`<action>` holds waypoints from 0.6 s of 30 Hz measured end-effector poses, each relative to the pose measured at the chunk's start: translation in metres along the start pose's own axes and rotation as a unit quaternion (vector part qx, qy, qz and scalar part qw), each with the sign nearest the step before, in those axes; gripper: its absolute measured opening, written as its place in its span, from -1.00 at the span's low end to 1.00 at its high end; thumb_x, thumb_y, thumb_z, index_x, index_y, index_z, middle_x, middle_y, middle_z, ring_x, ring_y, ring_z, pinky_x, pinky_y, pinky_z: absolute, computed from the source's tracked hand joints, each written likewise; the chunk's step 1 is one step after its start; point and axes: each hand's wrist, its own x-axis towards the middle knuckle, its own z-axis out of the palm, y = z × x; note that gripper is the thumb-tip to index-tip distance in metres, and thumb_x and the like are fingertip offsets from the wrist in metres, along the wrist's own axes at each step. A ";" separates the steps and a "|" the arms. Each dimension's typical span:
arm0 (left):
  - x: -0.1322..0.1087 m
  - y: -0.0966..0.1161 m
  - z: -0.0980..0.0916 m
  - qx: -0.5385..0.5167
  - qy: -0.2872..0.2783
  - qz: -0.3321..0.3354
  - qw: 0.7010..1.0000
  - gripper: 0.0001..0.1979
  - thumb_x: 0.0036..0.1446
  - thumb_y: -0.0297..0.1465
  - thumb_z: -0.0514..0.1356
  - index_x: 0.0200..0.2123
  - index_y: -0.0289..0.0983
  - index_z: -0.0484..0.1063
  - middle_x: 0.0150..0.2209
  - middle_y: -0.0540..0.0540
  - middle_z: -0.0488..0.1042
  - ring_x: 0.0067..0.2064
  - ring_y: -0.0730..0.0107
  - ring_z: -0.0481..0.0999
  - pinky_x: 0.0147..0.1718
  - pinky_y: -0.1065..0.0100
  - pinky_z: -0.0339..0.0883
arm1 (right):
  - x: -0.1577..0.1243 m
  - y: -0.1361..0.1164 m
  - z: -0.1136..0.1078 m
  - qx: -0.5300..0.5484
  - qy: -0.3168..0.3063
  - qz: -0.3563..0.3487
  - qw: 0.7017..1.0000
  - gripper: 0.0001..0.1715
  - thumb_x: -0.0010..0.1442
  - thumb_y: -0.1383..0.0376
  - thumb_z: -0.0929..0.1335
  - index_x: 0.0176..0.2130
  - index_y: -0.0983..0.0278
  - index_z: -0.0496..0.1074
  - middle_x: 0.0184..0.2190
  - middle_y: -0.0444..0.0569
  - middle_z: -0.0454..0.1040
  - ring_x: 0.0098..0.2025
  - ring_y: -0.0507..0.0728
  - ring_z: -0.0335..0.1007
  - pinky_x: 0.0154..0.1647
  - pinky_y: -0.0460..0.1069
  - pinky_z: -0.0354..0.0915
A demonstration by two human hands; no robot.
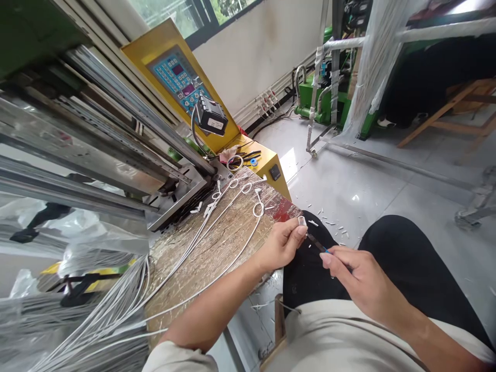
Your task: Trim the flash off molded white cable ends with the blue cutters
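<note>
Above my left thigh, my left hand (283, 242) pinches a small white plastic piece (302, 221) between thumb and fingers. My right hand (362, 276) grips a knife (318, 244) with a dark narrow blade and a bit of blue at its handle. The blade points at the white piece, its tip close by; whether they touch I cannot tell. Beside my left forearm, white cables (205, 227) with looped ends and small white plugs lie across the worn work table (232, 248). Most of the knife's handle is hidden in my right hand.
A machine with metal rails (116, 119) stands at the left, a yellow control panel (178, 77) behind it. Tools (250, 155) lie on the yellow box. White scraps (337, 227) litter the floor. Bundled grey cables (104, 305) hang at lower left; a metal frame (315, 103) stands at the back.
</note>
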 end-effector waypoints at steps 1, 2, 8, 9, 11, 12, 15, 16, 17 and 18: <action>0.000 0.001 -0.001 -0.015 -0.010 -0.006 1.000 -0.58 0.50 -0.20 0.04 -0.44 -0.26 0.22 -0.52 0.07 0.26 -0.50 0.58 0.23 -0.44 0.44 0.12 | -0.001 0.001 -0.001 0.043 -0.021 0.027 0.998 -0.39 0.48 -0.09 0.24 -0.43 0.26 0.36 -0.47 -0.11 0.32 -0.40 0.03 0.22 -0.36 -0.03 0.18; 0.001 0.001 -0.001 -0.038 -0.018 -0.018 0.999 -0.57 0.49 -0.17 0.05 -0.44 -0.26 0.21 -0.52 0.08 0.24 -0.50 0.58 0.21 -0.45 0.44 0.12 | -0.001 0.002 -0.002 0.083 -0.038 0.048 0.995 -0.38 0.47 -0.12 0.25 -0.40 0.26 0.41 -0.46 -0.10 0.35 -0.38 0.04 0.26 -0.33 -0.03 0.20; 0.003 -0.005 0.003 -0.183 -0.034 -0.076 0.980 -0.54 0.44 -0.05 0.09 -0.42 -0.24 0.16 -0.50 0.12 0.06 -0.51 0.60 0.07 -0.51 0.45 0.05 | 0.003 0.004 0.001 0.185 -0.087 0.050 0.978 -0.33 0.44 -0.16 0.24 -0.37 0.29 0.51 -0.51 -0.05 0.43 -0.43 0.05 0.30 -0.36 -0.03 0.23; 0.003 -0.006 0.004 -0.187 -0.030 -0.075 0.979 -0.54 0.44 -0.05 0.09 -0.42 -0.24 0.17 -0.50 0.12 0.06 -0.51 0.60 0.07 -0.52 0.45 0.04 | 0.004 0.003 0.001 0.164 -0.073 0.035 0.983 -0.35 0.45 -0.14 0.24 -0.36 0.28 0.51 -0.49 -0.05 0.44 -0.41 0.06 0.32 -0.35 -0.02 0.24; 0.002 -0.007 0.005 -0.178 -0.016 -0.075 0.981 -0.53 0.44 -0.04 0.09 -0.41 -0.25 0.19 -0.49 0.11 0.08 -0.50 0.59 0.10 -0.51 0.45 0.05 | 0.005 0.001 0.002 0.084 -0.024 -0.003 0.996 -0.40 0.47 -0.08 0.25 -0.41 0.26 0.44 -0.47 -0.07 0.41 -0.40 0.06 0.31 -0.35 -0.02 0.23; 0.002 -0.007 0.005 -0.168 -0.005 -0.076 0.983 -0.53 0.44 -0.03 0.08 -0.41 -0.25 0.19 -0.49 0.10 0.09 -0.49 0.58 0.12 -0.51 0.45 0.05 | 0.005 0.001 0.002 0.031 0.007 -0.029 0.999 -0.41 0.48 -0.04 0.25 -0.45 0.25 0.37 -0.48 -0.09 0.38 -0.42 0.05 0.27 -0.36 -0.02 0.22; 0.000 -0.006 0.006 -0.125 0.025 -0.067 0.990 -0.53 0.47 -0.03 0.03 -0.39 -0.25 0.22 -0.50 0.09 0.16 -0.49 0.57 0.14 -0.50 0.45 0.06 | 0.005 0.001 0.005 -0.121 0.099 -0.122 0.980 -0.45 0.50 0.09 0.28 -0.50 0.24 0.23 -0.45 -0.10 0.35 -0.43 0.03 0.23 -0.35 -0.01 0.22; -0.001 -0.005 0.007 -0.109 0.032 -0.058 0.992 -0.54 0.48 -0.05 0.02 -0.39 -0.25 0.22 -0.51 0.09 0.19 -0.50 0.58 0.15 -0.51 0.45 0.06 | 0.005 0.002 0.006 -0.162 0.126 -0.151 0.967 -0.49 0.49 0.13 0.29 -0.49 0.25 0.25 -0.40 -0.08 0.40 -0.39 0.04 0.30 -0.31 -0.01 0.25; -0.001 -0.004 0.007 -0.092 0.038 -0.048 0.994 -0.54 0.49 -0.07 0.01 -0.40 -0.25 0.22 -0.52 0.08 0.22 -0.51 0.58 0.17 -0.50 0.45 0.07 | 0.005 0.003 0.008 -0.200 0.151 -0.175 0.952 -0.54 0.48 0.16 0.31 -0.45 0.26 0.30 -0.32 -0.05 0.45 -0.32 0.06 0.38 -0.25 0.00 0.28; -0.002 -0.004 0.008 -0.075 0.043 -0.038 0.996 -0.54 0.50 -0.09 0.00 -0.41 -0.25 0.22 -0.53 0.08 0.24 -0.52 0.58 0.19 -0.50 0.44 0.08 | 0.005 0.005 0.010 -0.235 0.173 -0.192 0.937 -0.59 0.47 0.18 0.32 -0.42 0.26 0.33 -0.24 -0.01 0.49 -0.24 0.09 0.43 -0.19 0.01 0.31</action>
